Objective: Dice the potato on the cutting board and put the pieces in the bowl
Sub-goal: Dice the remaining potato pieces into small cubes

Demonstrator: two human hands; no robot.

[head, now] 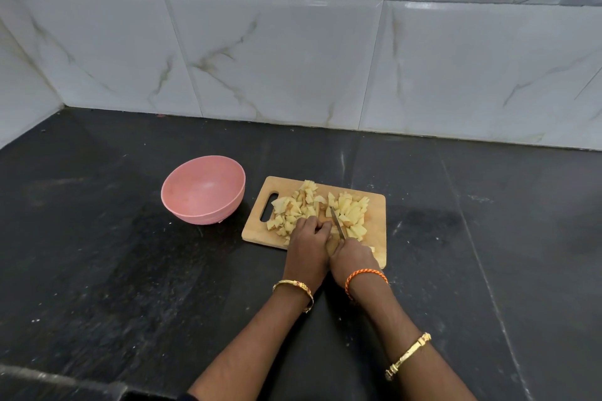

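Observation:
A wooden cutting board (374,231) lies on the black counter with several pale yellow potato pieces (351,210) heaped across it. My right hand (353,259) grips a knife (337,225) whose blade points away from me into the pile. My left hand (308,244) sits just left of the blade, fingers curled down on a potato piece that it hides. A pink bowl (203,189) stands to the left of the board, and nothing is in it.
The black stone counter (114,254) stretches wide on both sides of the board. A marble-tiled wall (293,58) closes off the back and the left corner. The counter's front edge runs along the bottom left.

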